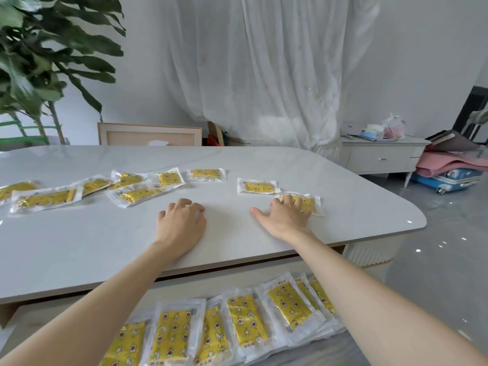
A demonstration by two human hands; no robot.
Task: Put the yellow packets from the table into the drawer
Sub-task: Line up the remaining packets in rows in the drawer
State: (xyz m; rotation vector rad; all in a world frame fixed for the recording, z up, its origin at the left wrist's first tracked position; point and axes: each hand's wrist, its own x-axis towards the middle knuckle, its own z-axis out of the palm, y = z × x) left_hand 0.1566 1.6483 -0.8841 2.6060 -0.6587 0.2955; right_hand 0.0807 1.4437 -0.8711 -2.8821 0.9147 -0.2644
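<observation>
right hand (pixel 286 219) on packet (pixel 309 203) | plant (pixel 52 48) far left | curtain (pixel 264 75) behind table (pixel 237 159)

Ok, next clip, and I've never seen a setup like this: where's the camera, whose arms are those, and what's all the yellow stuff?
There is no machine here. A person wears one wide-angle camera on their head, looking forward and down, so the two bare arms are their own.

In front of them is a white, glossy stone-look table. Flat yellow patterned packets in clear wrappers lie scattered on it. Below the table's near edge an open pale drawer already holds a row of the same packets.

The right hand rests its spread fingers on the nearest table packet, not yet lifting it. The left hand rests on the bare table, fingers bent, holding nothing visible.
</observation>
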